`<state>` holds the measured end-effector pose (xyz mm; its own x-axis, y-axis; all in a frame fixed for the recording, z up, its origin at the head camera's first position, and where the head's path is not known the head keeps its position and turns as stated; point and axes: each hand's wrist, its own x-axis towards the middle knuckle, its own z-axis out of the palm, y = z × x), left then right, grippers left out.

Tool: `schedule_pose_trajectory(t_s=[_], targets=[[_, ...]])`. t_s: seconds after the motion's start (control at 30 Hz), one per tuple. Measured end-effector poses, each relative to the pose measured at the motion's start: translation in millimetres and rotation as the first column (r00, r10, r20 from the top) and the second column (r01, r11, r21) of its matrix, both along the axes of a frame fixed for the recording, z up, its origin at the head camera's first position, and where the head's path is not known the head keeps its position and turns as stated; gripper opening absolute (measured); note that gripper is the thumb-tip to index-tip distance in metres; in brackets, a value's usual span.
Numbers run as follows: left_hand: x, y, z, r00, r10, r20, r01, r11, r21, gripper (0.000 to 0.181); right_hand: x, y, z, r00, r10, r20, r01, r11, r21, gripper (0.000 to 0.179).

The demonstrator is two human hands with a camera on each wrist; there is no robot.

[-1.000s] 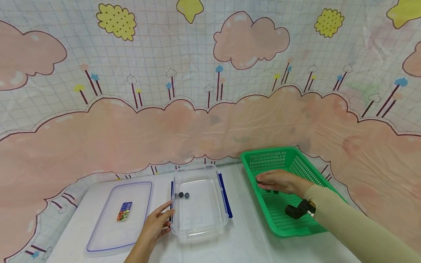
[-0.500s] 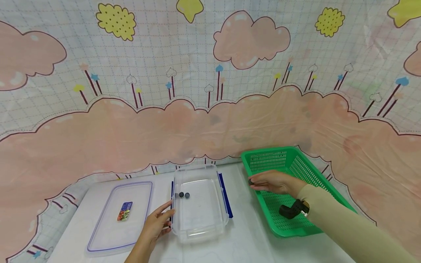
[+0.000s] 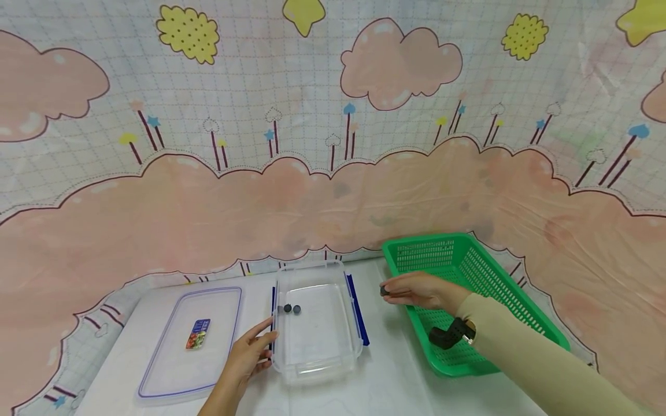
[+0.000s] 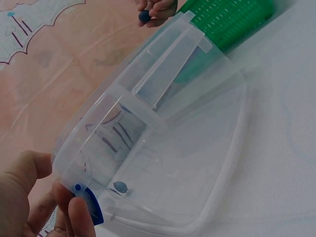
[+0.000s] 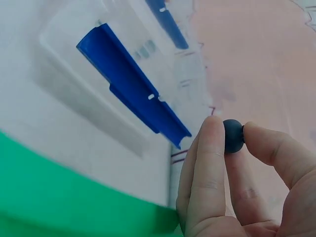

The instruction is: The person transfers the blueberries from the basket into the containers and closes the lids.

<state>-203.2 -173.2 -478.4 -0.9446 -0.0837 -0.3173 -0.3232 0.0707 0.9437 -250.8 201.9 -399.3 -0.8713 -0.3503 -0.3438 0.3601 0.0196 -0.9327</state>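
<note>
My right hand (image 3: 424,290) pinches a dark blueberry (image 5: 233,136) between thumb and fingertips, just past the left rim of the green basket (image 3: 444,370). In the head view, the clear plastic box (image 3: 317,341) sits mid-table, uncovered, with blue side latches (image 3: 357,309) folded down. Two blueberries (image 3: 297,309) lie inside it, near the left wall. My left hand (image 3: 247,352) holds that wall, its thumb at the rim and fingers around the blue latch (image 4: 91,205) in the left wrist view.
A clear lid (image 3: 177,364) with a blue seal and a printed label (image 3: 198,334) lies flat left of the box. Behind the white table (image 3: 390,358) hangs a patterned cloth (image 3: 291,214). A black wrist device (image 3: 450,335) hangs over the basket.
My right hand has moved left from inside the basket to beyond its rim, carrying a blueberry. The left hand and the box have stayed put.
</note>
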Motion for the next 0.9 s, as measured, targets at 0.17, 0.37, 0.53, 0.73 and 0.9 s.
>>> schedule_pose_trajectory(t_s=[0.17, 0.37, 0.53, 0.73, 0.9], targets=[[-0.3, -1.1, -0.3, 1.000, -0.008, 0.002, 0.008, 1.000, -0.004, 0.055, -1.6, -12, -0.3, 1.000, -0.005, 0.011, 0.005, 1.000, -0.013, 0.037], [0.5, -2.3, -0.8, 1.000, -0.016, 0.011, 0.016, 1.000, -0.007, 0.054, -3.6, -27, 0.3, 1.000, -0.006, 0.014, 0.007, 1.000, -0.004, 0.037], [0.8, -3.5, -1.1, 1.000, -0.019, 0.009, 0.019, 1.000, -0.005, 0.055, -4.7, -37, 0.9, 0.999, -0.023, 0.031, 0.022, 1.000, 0.017, 0.037], [1.0, -4.6, -0.9, 1.000, -0.020, 0.014, 0.020, 1.000, -0.012, 0.055, -5.7, -49, -0.8, 0.998, -0.031, 0.047, 0.029, 0.999, 0.039, 0.037], [2.8, -5.1, 0.6, 1.000, -0.021, 0.018, 0.022, 0.999, -0.025, 0.053, -5.5, -60, -2.5, 0.997, -0.042, 0.072, 0.037, 0.997, 0.062, 0.034]])
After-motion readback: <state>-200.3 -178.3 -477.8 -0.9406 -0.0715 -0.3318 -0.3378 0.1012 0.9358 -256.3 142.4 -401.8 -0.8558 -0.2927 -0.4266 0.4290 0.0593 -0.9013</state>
